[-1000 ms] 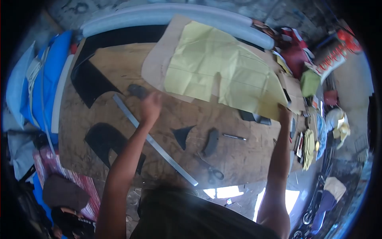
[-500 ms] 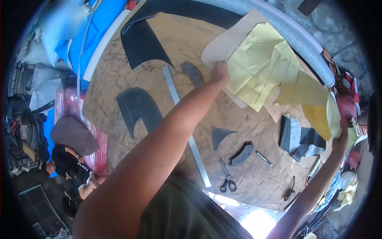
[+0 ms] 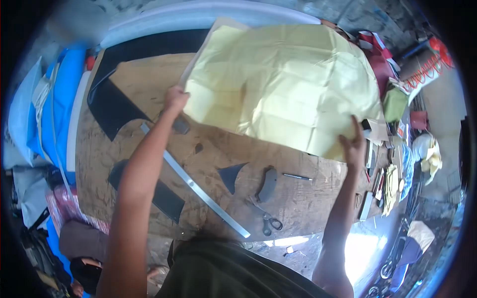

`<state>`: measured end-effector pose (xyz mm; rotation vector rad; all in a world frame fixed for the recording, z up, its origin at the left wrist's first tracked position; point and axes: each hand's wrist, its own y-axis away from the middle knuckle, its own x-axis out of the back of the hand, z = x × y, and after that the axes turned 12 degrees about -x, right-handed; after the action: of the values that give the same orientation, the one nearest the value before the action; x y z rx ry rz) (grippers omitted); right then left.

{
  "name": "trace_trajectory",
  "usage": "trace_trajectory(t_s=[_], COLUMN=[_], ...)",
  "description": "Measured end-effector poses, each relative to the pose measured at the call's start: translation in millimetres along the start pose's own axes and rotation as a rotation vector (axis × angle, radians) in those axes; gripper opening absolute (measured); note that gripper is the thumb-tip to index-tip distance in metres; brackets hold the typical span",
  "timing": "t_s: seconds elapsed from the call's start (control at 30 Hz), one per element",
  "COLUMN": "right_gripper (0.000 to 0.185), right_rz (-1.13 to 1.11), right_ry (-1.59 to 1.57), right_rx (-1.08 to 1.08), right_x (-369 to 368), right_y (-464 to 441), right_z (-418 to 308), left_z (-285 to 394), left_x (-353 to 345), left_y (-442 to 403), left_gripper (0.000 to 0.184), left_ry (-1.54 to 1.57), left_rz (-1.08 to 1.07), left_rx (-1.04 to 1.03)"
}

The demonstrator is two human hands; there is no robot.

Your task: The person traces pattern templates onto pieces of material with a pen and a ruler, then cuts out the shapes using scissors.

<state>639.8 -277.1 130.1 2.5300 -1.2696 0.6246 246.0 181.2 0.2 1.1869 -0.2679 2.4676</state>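
A large creased pale yellow sheet (image 3: 278,84) spreads over the far middle and right of the wooden table (image 3: 303,208). My left hand (image 3: 176,101) is closed on its left edge, where a strip of beige material (image 3: 198,57) shows beneath it. At the sheet's near right corner, my right hand (image 3: 353,146) rests with fingers spread against it. A dark grey oval piece (image 3: 180,124) lies beside my left hand, partly hidden by it. Between my forearms lie a metal ruler (image 3: 194,184), a dark triangular scrap (image 3: 231,178), a dark curved piece (image 3: 267,185), scissors (image 3: 268,222) and a pen (image 3: 298,177).
Black material (image 3: 112,104) lies along the table's left and far sides. Behind it a long pale roll (image 3: 213,15) follows the far edge. Several tools and folded cloths (image 3: 391,188) lie at the right edge. A person in black (image 3: 87,272) is low on the left.
The yellow sheet has been unfolded and spread to the right, covering the dark scraps there. My right hand has moved inward onto its corner. The view has turned right.
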Motion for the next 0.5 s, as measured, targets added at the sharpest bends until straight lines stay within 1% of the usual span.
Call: trace_trajectory(t_s=[0.03, 0.1, 0.13, 0.2, 0.23, 0.3, 0.33, 0.4, 0.47, 0.5], right_gripper=[0.083, 0.084, 0.084, 0.084, 0.085, 0.085, 0.083, 0.081, 0.070, 0.070], right_rz=[-0.014, -0.023, -0.017, -0.021, -0.034, -0.026, -0.021, -0.017, 0.102, 0.096], right_ry=[0.059, 0.073, 0.088, 0.007, -0.029, -0.034, -0.039, -0.039, 0.037, 0.039], right_rx=[0.029, 0.028, 0.027, -0.053, -0.057, -0.050, -0.067, -0.081, -0.128, -0.125], right_x=[-6.7, -21.4, -32.1, -52.9, -62.5, -81.4, -88.4, -99.9, -106.5, -106.9], right_y=[-3.2, -14.3, -17.0, -24.8, -32.4, -47.7, -54.0, -54.6, -46.2, -43.9], right_z=[30.2, 74.4, 80.3, 83.8, 92.2, 108.8, 110.1, 102.2, 79.3, 80.5], left_z=[-14.7, -44.5, -51.2, -64.9, -65.0, -68.1, -61.0, -53.0, -50.1, -42.0], left_x=[3.5, 10.0, 14.9, 20.5, 19.6, 20.6, 17.0, 19.7, 32.3, 38.4], left_y=[-3.0, -11.7, -15.0, -21.7, -24.9, -29.6, -31.4, -30.5, -21.7, -11.0], left_gripper=[0.017, 0.020, 0.022, 0.022, 0.022, 0.027, 0.027, 0.031, 0.035, 0.037], left_ry=[0.000, 0.052, 0.082, -0.002, -0.126, -0.084, -0.075, -0.086, -0.105, -0.095], left_rz=[0.057, 0.129, 0.155, 0.249, 0.325, 0.374, 0.368, 0.414, 0.465, 0.497], left_rx=[-0.040, -0.072, -0.056, -0.113, -0.085, -0.064, -0.077, -0.026, 0.040, 0.043])
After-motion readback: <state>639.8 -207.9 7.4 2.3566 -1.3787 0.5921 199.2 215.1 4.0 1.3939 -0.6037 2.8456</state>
